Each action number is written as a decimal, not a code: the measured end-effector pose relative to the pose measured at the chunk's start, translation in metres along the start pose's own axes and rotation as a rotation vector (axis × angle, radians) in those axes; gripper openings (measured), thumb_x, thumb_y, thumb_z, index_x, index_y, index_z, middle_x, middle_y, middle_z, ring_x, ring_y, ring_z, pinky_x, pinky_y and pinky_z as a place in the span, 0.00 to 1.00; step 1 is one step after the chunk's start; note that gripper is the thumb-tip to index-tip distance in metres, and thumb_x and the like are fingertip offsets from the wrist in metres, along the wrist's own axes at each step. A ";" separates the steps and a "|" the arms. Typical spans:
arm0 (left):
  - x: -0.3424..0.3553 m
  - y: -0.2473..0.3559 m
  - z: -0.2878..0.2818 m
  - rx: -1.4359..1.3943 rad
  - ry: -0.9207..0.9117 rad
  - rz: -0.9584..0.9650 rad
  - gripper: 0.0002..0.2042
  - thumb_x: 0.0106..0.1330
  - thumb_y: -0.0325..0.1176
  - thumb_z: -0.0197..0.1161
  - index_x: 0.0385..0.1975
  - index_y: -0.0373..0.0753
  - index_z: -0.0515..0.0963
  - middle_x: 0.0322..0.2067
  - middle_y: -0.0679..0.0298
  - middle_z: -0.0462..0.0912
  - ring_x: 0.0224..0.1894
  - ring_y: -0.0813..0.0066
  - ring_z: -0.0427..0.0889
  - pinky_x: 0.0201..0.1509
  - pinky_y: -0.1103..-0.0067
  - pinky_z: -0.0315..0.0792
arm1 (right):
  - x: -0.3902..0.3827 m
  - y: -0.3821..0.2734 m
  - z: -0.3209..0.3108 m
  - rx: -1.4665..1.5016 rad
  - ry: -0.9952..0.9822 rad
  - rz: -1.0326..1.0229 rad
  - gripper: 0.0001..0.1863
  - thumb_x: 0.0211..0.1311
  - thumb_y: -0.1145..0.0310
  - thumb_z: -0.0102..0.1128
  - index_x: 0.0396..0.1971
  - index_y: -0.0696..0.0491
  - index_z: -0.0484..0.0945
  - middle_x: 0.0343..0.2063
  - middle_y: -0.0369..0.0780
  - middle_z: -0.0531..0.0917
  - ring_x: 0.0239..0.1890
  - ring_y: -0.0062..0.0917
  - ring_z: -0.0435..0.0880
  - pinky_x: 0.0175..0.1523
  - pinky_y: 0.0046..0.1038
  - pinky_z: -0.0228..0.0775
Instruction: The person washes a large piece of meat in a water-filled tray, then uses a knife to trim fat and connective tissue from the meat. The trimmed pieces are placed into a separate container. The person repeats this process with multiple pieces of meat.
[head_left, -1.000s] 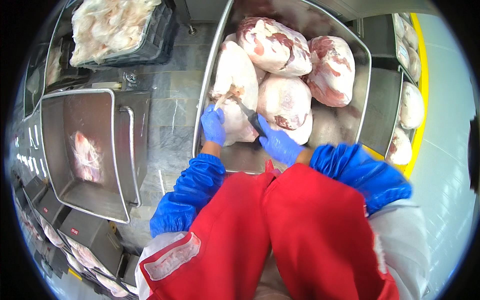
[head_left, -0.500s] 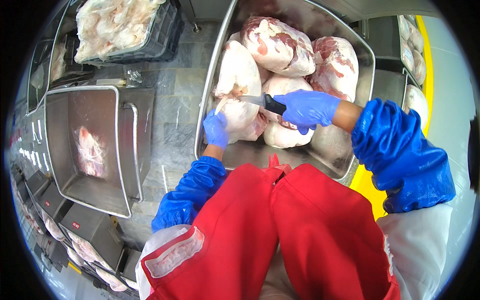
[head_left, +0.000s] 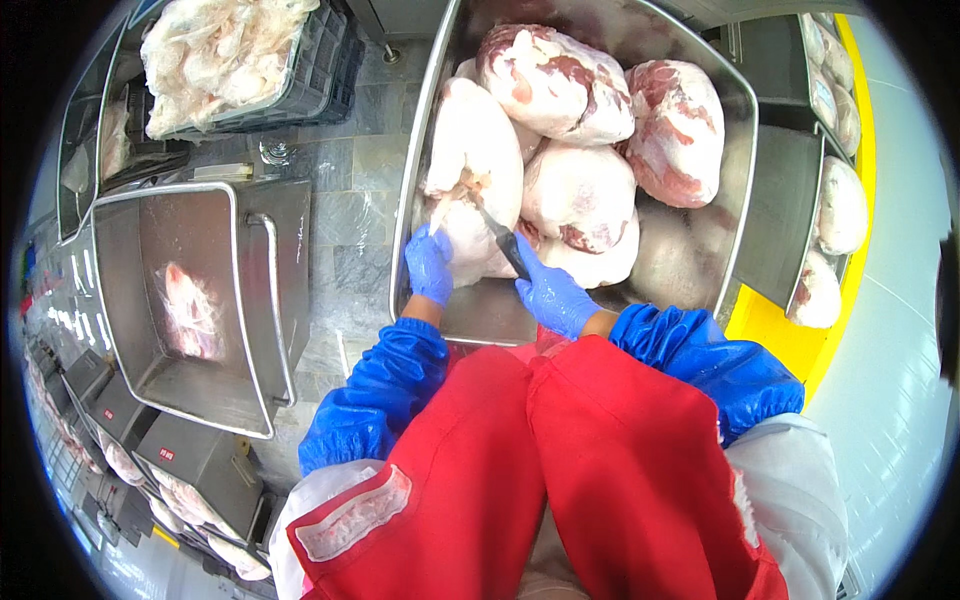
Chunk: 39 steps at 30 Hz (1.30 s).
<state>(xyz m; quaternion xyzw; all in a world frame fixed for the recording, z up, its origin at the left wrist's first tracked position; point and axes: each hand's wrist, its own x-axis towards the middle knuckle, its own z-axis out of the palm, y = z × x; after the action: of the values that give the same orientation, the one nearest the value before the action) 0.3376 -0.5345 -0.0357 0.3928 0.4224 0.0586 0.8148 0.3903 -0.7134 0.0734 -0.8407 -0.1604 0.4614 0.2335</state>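
In my head view, my gloved left hand [head_left: 428,268] is closed on a narrow pale strip [head_left: 437,217] at the left side of a large pale meat piece [head_left: 463,135]. My gloved right hand [head_left: 555,298] grips the black handle of a knife [head_left: 512,250], angled up and left, its blade at the cut in that piece, just right of the strip. The tip is hard to make out. Other large red-and-white meat pieces [head_left: 552,80] share the steel tub [head_left: 743,160] with it, lying to the right and behind.
To my left stands a steel bin [head_left: 230,280] with a small meat scrap [head_left: 185,310] inside. Behind it is a grey crate [head_left: 320,95] heaped with pale trimmings [head_left: 215,55]. More steel bins [head_left: 195,460] line the lower left; others [head_left: 775,200] stand right, beside a yellow strip [head_left: 820,350].
Half a second ago the knife lay nearly level with my right hand farther up and right; that hand has swung down toward me, tilting the knife diagonally. My left hand stays about in place.
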 end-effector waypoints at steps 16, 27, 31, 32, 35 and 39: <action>-0.019 0.047 0.029 1.417 0.055 0.658 0.11 0.49 0.29 0.50 0.32 0.30 0.69 0.31 0.44 0.73 0.35 0.47 0.73 0.39 0.63 0.67 | -0.008 0.024 0.015 0.068 0.103 -0.110 0.35 0.53 0.67 0.47 0.60 0.50 0.42 0.32 0.59 0.75 0.31 0.52 0.75 0.38 0.47 0.65; 0.016 0.036 0.035 1.322 0.076 0.736 0.11 0.52 0.27 0.48 0.35 0.34 0.70 0.32 0.48 0.74 0.34 0.52 0.75 0.40 0.65 0.69 | -0.054 -0.036 -0.103 -0.355 -0.074 -0.226 0.25 0.51 0.71 0.45 0.52 0.57 0.55 0.25 0.54 0.76 0.27 0.49 0.75 0.31 0.43 0.66; 0.026 -0.003 0.001 1.061 0.204 0.574 0.13 0.51 0.26 0.47 0.34 0.31 0.73 0.31 0.46 0.76 0.33 0.51 0.75 0.39 0.68 0.68 | -0.037 -0.057 -0.128 -0.486 -0.155 -0.232 0.18 0.52 0.71 0.43 0.44 0.58 0.61 0.24 0.53 0.76 0.27 0.48 0.76 0.31 0.43 0.65; 0.029 -0.007 -0.001 1.017 0.219 0.540 0.12 0.50 0.26 0.47 0.33 0.30 0.73 0.28 0.46 0.76 0.31 0.51 0.75 0.37 0.68 0.67 | -0.029 -0.060 -0.130 -0.480 -0.173 -0.228 0.17 0.52 0.71 0.43 0.43 0.58 0.62 0.24 0.53 0.77 0.28 0.48 0.76 0.31 0.42 0.65; 0.033 -0.016 -0.006 0.933 0.263 0.541 0.12 0.50 0.26 0.47 0.32 0.31 0.74 0.27 0.46 0.75 0.31 0.53 0.75 0.35 0.68 0.67 | -0.001 -0.074 -0.137 -0.635 -0.278 -0.357 0.12 0.47 0.72 0.47 0.34 0.58 0.70 0.22 0.50 0.77 0.26 0.43 0.77 0.29 0.39 0.67; 0.025 -0.016 0.002 0.817 0.272 0.543 0.10 0.50 0.25 0.46 0.30 0.31 0.73 0.25 0.46 0.74 0.28 0.54 0.74 0.34 0.69 0.66 | 0.041 -0.101 -0.163 -0.892 -0.608 -0.421 0.13 0.42 0.74 0.48 0.33 0.57 0.67 0.13 0.44 0.75 0.15 0.32 0.75 0.19 0.32 0.64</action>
<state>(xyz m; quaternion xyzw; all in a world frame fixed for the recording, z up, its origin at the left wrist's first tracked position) 0.3510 -0.5364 -0.0621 0.7637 0.3960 0.1489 0.4877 0.5449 -0.6488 0.1749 -0.6374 -0.5631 0.5137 -0.1135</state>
